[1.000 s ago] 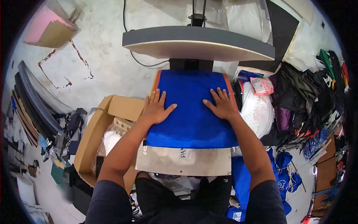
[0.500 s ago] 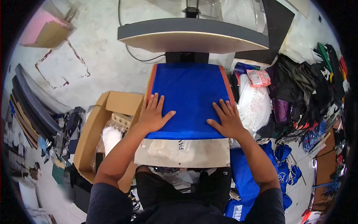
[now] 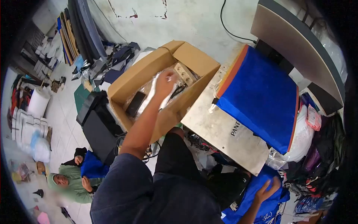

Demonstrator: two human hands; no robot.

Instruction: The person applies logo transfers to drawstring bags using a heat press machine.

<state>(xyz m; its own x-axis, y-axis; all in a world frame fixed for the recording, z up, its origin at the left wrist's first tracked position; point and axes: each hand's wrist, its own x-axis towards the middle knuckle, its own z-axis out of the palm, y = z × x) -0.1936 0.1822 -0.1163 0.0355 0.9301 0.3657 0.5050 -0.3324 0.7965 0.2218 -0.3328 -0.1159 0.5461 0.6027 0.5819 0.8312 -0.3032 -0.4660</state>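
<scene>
My left hand [image 3: 166,83] is down in an open cardboard box [image 3: 140,74]. Its fingers are curled over white sheets [image 3: 150,96]; what they grip, if anything, is hidden. A black phone-like object [image 3: 136,101] and a cream power strip [image 3: 184,74] lie beside it in the box. Low at the right, my right hand [image 3: 267,190] hovers over or rests on a pile of blue cloth bags [image 3: 242,205], fingers apart and holding nothing visible. A blue cloth bag [image 3: 257,97] with orange side edges lies flat on the press bed, away from both hands.
The heat press's upper plate [image 3: 294,48] is raised above the bed. Its pale metal base [image 3: 223,134] sticks out toward my legs. Dark garments [image 3: 324,138] are heaped at the right. At the lower left another person [image 3: 74,183] holds blue cloth.
My view has turned left. Both hands have left the blue bag on the press: the left has gone into the cardboard box, the right down to the blue pile.
</scene>
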